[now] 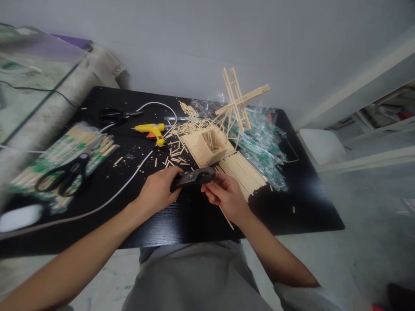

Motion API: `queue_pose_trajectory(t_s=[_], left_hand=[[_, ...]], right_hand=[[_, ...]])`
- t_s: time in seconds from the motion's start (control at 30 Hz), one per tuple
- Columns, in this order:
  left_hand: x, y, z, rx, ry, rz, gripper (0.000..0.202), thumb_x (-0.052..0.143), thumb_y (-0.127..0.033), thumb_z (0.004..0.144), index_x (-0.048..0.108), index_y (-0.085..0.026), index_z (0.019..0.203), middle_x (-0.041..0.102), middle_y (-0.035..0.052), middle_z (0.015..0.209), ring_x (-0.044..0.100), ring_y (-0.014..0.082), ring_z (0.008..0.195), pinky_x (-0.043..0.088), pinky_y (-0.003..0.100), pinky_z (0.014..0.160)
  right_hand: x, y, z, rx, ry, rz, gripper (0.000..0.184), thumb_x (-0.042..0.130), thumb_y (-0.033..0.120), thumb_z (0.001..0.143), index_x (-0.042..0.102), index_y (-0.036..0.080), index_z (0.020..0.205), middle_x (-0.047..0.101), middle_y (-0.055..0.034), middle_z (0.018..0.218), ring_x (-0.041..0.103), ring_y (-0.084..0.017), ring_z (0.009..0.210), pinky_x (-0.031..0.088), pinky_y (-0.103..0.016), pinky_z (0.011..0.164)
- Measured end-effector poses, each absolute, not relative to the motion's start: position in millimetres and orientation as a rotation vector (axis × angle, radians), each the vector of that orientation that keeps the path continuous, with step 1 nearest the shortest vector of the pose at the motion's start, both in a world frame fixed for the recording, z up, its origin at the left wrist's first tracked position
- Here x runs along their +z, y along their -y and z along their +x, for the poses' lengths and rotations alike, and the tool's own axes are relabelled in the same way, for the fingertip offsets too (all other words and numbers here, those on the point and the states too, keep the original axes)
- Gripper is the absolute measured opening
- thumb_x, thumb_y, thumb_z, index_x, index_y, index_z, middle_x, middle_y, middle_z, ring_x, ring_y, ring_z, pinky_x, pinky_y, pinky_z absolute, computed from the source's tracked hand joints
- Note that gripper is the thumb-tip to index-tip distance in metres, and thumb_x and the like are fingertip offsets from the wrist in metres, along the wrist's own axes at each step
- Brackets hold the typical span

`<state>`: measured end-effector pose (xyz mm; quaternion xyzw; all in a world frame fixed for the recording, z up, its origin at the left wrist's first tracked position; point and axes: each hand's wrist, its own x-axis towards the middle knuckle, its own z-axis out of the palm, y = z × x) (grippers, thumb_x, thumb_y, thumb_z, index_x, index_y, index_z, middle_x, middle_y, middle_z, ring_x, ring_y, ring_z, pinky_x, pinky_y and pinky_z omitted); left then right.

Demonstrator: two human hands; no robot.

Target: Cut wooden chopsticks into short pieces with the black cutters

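My left hand (159, 191) is wrapped round the handle of a dark hand cutter (192, 176) with a curved head. The tool points to the right, above the front part of the black table. Closed by the cutter's head, my right hand (228, 196) pinches a thin wooden stick (227, 217), whose lower end slants down below the fingers. Whether the stick lies between the jaws I cannot tell. Just behind the hands is a small open-topped wooden box structure (210, 147) on a flat stick base. A cross-shaped stick frame (238, 101) rises behind it on thin legs.
Long sticks (244, 172) lie side by side right of centre, near crumpled plastic wrappers (262, 147). Cut pieces (177, 149) are scattered beside a yellow glue gun (151, 129) with a white cable. At left, scissors (66, 175) rest on packaged sticks (61, 151); another black-handled tool (115, 115) lies behind.
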<state>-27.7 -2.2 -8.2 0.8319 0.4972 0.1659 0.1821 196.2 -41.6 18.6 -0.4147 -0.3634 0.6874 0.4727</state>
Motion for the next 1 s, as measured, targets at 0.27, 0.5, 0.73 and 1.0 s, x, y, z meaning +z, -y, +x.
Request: queue_pose_trajectory(t_s=[0.27,0.5,0.73,1.0], left_hand=[[-7.6,3.5,-27.2,0.508,-1.318,2.332,0.027,0.054,-0.023,0.087,0.060,-0.020,0.113,0.074,0.0085,0.105,0.072,0.0262,0.095,0.056,0.036,0.083],[-7.2,3.4,-26.1,0.554,-1.287,2.339,0.034,0.054,-0.022,0.085,0.060,-0.018,0.119,0.074,0.0110,0.112,0.072,0.0278,0.103,0.056,0.040,0.090],[-6.6,5.3,-25.2,0.553,-1.279,2.336,0.033,0.053,-0.021,0.087,0.060,-0.017,0.119,0.074,0.0114,0.111,0.072,0.0278,0.101,0.056,0.040,0.088],[-5.9,5.4,-25.1,0.528,-1.268,2.321,0.028,0.053,-0.021,0.087,0.060,-0.018,0.114,0.073,0.0094,0.104,0.072,0.0268,0.094,0.055,0.038,0.082]], right_hand=[[24.6,44.7,196.3,1.542,1.075,-1.112,0.031,0.074,0.046,0.091,0.063,0.019,0.081,0.070,-0.0010,0.073,0.045,-0.007,0.047,0.029,-0.021,0.042],[23.9,43.0,195.9,1.482,1.142,-1.139,0.032,0.072,0.050,0.092,0.064,0.020,0.085,0.072,-0.0017,0.074,0.050,-0.008,0.046,0.033,-0.022,0.042],[28.1,42.7,194.4,1.442,1.162,-1.125,0.032,0.070,0.048,0.094,0.064,0.019,0.084,0.069,-0.0004,0.071,0.044,-0.007,0.045,0.031,-0.024,0.044],[27.7,43.7,195.5,1.451,1.176,-1.124,0.031,0.067,0.046,0.097,0.064,0.018,0.084,0.068,-0.0009,0.072,0.041,-0.006,0.045,0.027,-0.024,0.044]])
